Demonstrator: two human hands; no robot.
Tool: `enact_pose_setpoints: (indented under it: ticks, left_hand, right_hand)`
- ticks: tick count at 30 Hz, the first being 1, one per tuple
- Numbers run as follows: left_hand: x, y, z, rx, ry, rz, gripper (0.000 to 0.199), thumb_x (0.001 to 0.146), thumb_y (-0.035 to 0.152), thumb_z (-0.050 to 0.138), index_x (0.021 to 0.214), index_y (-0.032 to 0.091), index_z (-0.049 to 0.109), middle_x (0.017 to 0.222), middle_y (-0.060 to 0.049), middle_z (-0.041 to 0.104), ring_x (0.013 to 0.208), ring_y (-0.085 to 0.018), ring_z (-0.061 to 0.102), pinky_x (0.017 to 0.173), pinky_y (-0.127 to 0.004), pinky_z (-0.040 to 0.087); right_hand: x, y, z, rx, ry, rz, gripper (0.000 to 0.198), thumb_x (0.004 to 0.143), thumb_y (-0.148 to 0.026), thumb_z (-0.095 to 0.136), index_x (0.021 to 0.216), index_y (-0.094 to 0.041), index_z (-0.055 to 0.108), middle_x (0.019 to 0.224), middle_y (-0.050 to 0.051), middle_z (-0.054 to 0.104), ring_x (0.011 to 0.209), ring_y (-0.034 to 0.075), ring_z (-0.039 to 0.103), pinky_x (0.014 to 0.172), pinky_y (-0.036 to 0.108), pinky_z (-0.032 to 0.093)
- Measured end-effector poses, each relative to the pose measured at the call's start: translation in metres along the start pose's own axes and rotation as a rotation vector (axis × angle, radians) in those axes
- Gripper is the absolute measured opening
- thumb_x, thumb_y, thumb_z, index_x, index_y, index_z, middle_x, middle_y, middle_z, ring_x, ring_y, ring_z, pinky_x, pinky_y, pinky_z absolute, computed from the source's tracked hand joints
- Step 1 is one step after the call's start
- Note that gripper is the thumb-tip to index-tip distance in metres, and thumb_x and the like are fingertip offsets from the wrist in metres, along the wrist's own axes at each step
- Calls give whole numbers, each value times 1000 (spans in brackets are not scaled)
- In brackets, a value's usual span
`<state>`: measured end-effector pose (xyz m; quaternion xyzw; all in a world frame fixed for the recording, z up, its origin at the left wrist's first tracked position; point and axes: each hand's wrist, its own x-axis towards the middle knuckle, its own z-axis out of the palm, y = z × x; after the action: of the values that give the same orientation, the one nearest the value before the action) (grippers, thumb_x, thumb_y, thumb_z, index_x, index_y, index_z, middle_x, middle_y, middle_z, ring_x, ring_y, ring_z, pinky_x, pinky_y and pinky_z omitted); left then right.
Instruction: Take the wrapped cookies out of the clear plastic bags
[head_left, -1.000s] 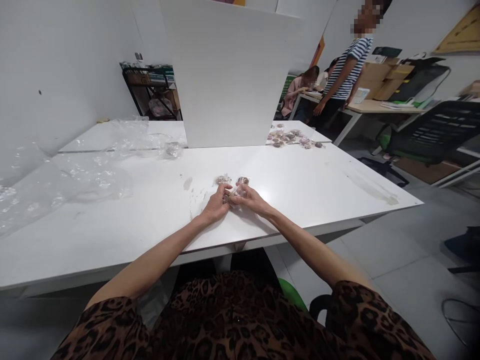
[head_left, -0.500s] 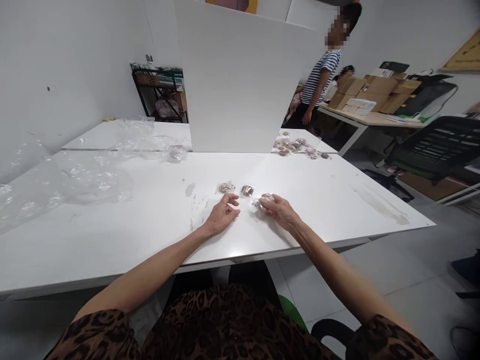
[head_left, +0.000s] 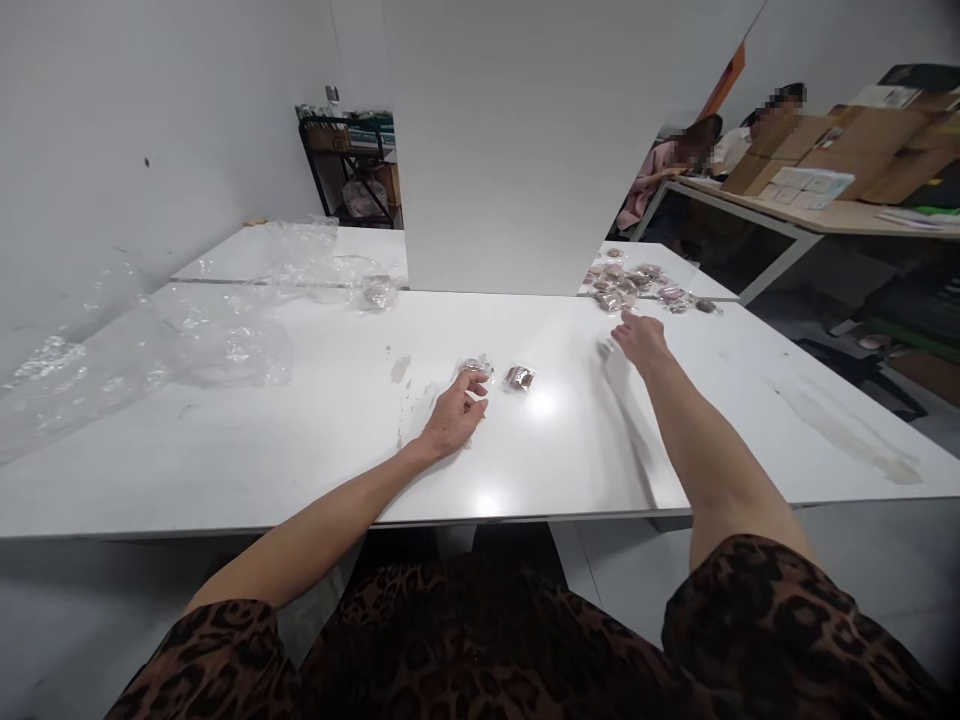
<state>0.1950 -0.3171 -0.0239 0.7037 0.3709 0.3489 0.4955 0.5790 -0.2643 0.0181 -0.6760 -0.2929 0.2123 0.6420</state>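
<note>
Compared with half a second earlier, the right hand (head_left: 641,337) is reaching farther out, toward the lower right corner of the upright white panel (head_left: 517,150), while the left hand (head_left: 454,415) is staying in front of the panel. Just beyond the right hand, a pile of wrapped packets (head_left: 637,282) is lying beside that corner on the tabletop (head_left: 570,440). Blur is hiding whether the right fingers are together or clamped on something; a dark smudge (head_left: 604,350) near them could be a packet or shadow. The left thumb and fingers are curving loosely, apart and apparently holding nothing, partly covering the left packet (head_left: 474,366); whether they are touching it cannot be told. Nearer the panel's centre line, the right packet (head_left: 519,378) is lying separately beside it. Both are sitting within easy reach of the left hand, presumably kept apart from the pile so they are not mixing with it. Left of the panel, clear plastic sheeting (head_left: 225,335) is spreading, perhaps pushed there to leave working space, and a lone packet (head_left: 379,290) is lying near the panel's lower left corner.
</note>
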Motion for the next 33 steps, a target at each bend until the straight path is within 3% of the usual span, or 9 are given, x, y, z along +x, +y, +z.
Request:
enact_pose_setpoints:
  ticks: [5,11,15,18,21,24,30,33]
  left_hand:
    - [4,-1,0,115,80,69,31,91,14,55,121,21,59,111,-5,67,78,-10,61,78,-28,53]
    - [18,-2,-14,407,262,80,34,92,12,54,124,19,63,129,-10,65,114,-23,58,106,-40,47]
    - [24,-2,-22,630,239,3,38,98,25,56,135,19,62,142,-12,59,130,-30,49,113,-46,39]
    - [30,-4,-20,717,164,-46,41,100,34,53,138,20,61,144,-13,58,132,-34,46,113,-49,35]
    - [35,-5,-17,757,111,-46,38,100,31,50,135,21,62,141,-13,60,131,-34,45,110,-50,35]
    - [37,-7,-16,767,81,-17,37,99,27,50,133,21,64,139,-12,63,129,-34,47,107,-49,35]
    - [34,-8,-19,757,62,-14,41,97,19,49,136,21,64,144,-11,63,131,-33,48,107,-48,36]
    - [33,-6,-20,735,43,-7,47,95,12,47,138,22,64,144,-9,65,131,-33,49,107,-49,37]
  right_hand:
    - [-61,39,15,-78,-88,85,32,70,-35,81,79,-22,53,74,-3,52,69,12,50,66,28,48]
    - [-121,29,42,-393,-512,-218,45,81,-58,73,104,-19,69,103,8,67,101,23,60,93,39,50]
    - [-142,19,65,-685,-590,-333,46,74,-43,84,109,-19,68,113,13,68,119,32,56,107,51,43]
    - [-150,17,71,-630,-566,-237,51,66,-38,88,107,-18,66,97,8,67,100,26,60,95,44,49]
    - [-156,10,75,-384,-598,-69,44,62,-43,88,88,-18,62,76,1,61,74,17,56,74,34,49]
    - [-162,-1,88,-162,-651,-46,47,60,-49,89,77,-19,58,71,0,60,69,14,55,70,31,46]
    - [-168,-12,121,-307,-971,-70,48,63,-53,90,77,-20,58,71,-1,59,71,15,53,65,28,42]
    - [-166,-12,125,-328,-995,-76,47,61,-48,91,79,-21,56,72,-2,58,70,15,52,65,29,41]
